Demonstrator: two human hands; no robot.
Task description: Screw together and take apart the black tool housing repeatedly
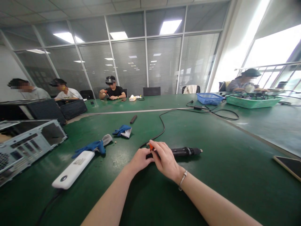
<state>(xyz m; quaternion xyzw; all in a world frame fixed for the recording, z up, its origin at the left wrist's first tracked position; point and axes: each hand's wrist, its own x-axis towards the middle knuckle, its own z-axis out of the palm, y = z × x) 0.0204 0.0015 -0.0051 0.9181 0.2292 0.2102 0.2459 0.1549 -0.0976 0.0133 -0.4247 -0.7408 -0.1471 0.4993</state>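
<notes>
A black electric screwdriver (pixel 183 152) lies on the green table (pixel 211 175), tip pointing right, with a black cable (pixel 162 125) running from its rear end. My left hand (pixel 139 160) is closed on the rear end of the tool. My right hand (pixel 166 158) lies over the handle, its fingers curled on it by a small orange part (pixel 150 146). A bracelet sits on my right wrist.
A white power bank (pixel 72 169) and two blue gloves (pixel 90 147) (pixel 122 130) lie at the left. An open computer case (pixel 25 146) stands at far left. A phone (pixel 289 166) lies at the right edge. Blue (pixel 209 99) and green (pixel 251 102) baskets and several seated people are at the far side.
</notes>
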